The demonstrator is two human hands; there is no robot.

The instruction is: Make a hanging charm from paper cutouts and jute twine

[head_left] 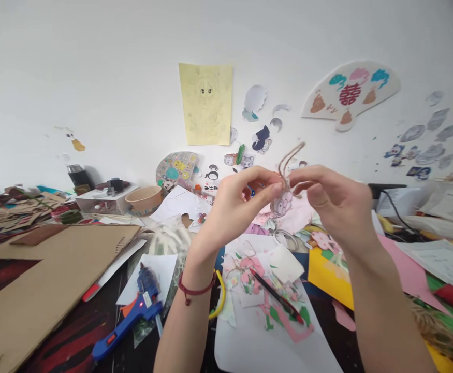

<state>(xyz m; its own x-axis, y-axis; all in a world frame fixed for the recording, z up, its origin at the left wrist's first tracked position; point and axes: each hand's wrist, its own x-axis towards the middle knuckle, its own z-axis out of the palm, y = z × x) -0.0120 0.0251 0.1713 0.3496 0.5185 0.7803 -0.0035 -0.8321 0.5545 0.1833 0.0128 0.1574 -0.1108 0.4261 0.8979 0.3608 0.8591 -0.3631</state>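
Observation:
Pinched between the thumb and forefinger of my left hand [242,204] is a small flat charm with a cartoon drawing [282,205]. A loop of brown twine [291,155] rises from its top. My right hand [333,210] is raised just to the right of the charm, thumb apart from the other fingers. Its fingertips come close to the twine's base; whether they touch is unclear. Below lies a white sheet [242,357] strewn with pink and green paper scraps [284,311], and a dark pen [276,295] rests across them.
A blue hot glue gun [129,321] lies left of my left forearm, beside a large cardboard piece [67,280]. A utility knife [94,290] sits along the cardboard's edge. Yellow paper [327,274] and a twine bundle [438,329] are at right. Behind stands a round bowl [144,198].

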